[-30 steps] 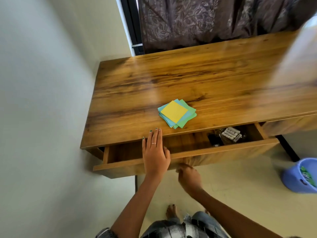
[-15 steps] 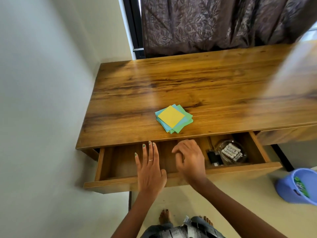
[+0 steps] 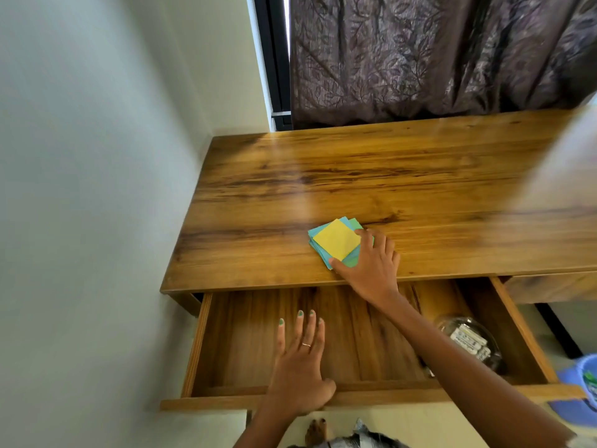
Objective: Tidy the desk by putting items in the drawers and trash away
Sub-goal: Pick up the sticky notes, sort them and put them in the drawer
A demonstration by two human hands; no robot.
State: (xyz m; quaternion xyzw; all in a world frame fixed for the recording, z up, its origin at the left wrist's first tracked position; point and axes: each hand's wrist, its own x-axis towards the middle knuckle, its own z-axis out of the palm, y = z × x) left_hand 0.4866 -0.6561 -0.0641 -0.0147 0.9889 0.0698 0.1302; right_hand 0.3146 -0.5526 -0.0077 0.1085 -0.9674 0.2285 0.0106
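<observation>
On the desk (image 3: 420,176) near its front edge, head view: right hand (image 3: 371,266) pinches the stack of sticky notes (image 3: 336,242) between thumb and fingers, while left hand (image 3: 300,367) lies flat and released over the front rail of the open drawer (image 3: 245,337). Risk, as I judge it: the stack is fanned, yellow sheet over skewed blue and green ones, so a corner grip could shed loose sheets during the lift.
</observation>
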